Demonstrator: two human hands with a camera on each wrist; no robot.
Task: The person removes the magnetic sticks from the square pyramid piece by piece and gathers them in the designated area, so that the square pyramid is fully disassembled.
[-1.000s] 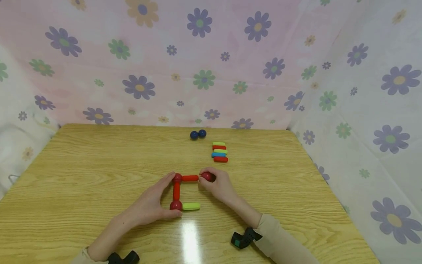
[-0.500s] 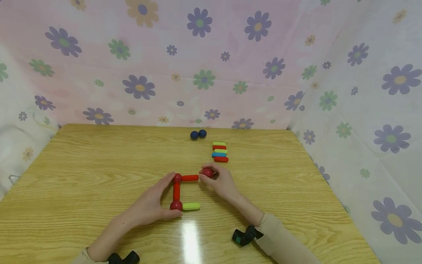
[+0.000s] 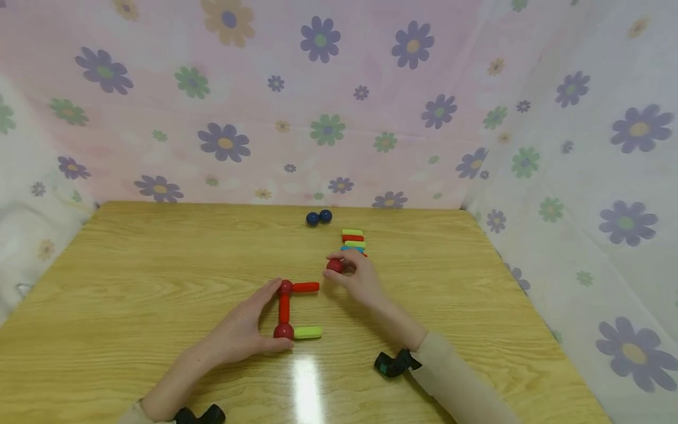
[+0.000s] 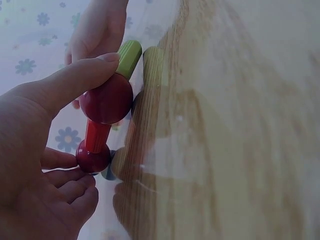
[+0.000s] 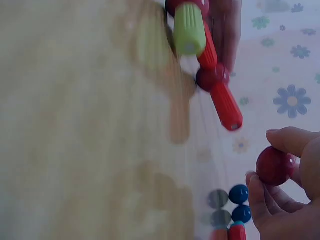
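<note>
My left hand (image 3: 238, 327) spans a ball-and-rod toy frame, thumb at its near red ball (image 3: 283, 331) and fingertips at its far red ball (image 3: 285, 287). A red rod (image 3: 284, 308) joins these two balls. From the far ball a second red rod (image 3: 306, 287) points right, and a yellow-green rod (image 3: 308, 333) does so from the near one. Between thumb and fingers, my right hand (image 3: 362, 282) pinches a loose red ball (image 5: 276, 166), apart from the frame. In the left wrist view, the thumb overlaps the near ball's top beside the yellow-green rod (image 4: 130, 59).
Two dark blue balls (image 3: 319, 217) lie near the back edge of the wooden table (image 3: 159, 253). Several loose rods (image 3: 353, 238) in yellow-green, red and blue lie in a row behind my right hand, which partly covers them. A flowered cloth (image 3: 328, 88) hangs behind.
My right hand has moved the loose red ball away from the end of the far red rod, toward the row of rods. The left hand and the frame have stayed in place.
</note>
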